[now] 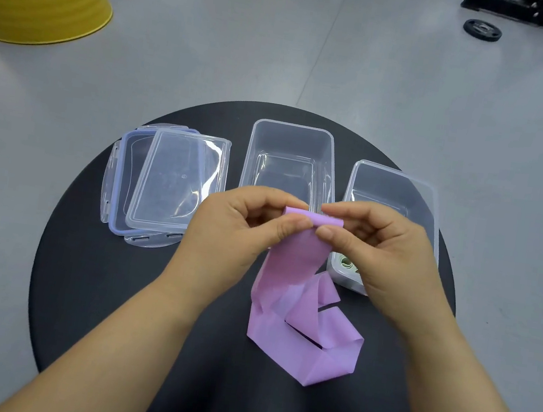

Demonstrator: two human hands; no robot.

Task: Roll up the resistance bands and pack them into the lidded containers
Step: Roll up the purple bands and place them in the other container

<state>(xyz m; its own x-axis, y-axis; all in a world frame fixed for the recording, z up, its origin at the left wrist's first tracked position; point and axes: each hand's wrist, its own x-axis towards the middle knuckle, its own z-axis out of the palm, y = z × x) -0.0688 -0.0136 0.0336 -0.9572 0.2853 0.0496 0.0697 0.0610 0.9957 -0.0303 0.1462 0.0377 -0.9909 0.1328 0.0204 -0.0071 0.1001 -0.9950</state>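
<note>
Left hand (243, 226) and right hand (375, 243) each pinched the top edge of the flat purple rubber resistance band (297, 313) between thumb and curled fingers, first fold of a roll formed there. The band's loose length hung down and lay folded on the round black table (114, 289). Behind: two clear rectangular plastic containers (290, 160), the right one (396, 194) holding a green roll (347, 262). Two clear lids (177, 176) stacked at left.
</note>
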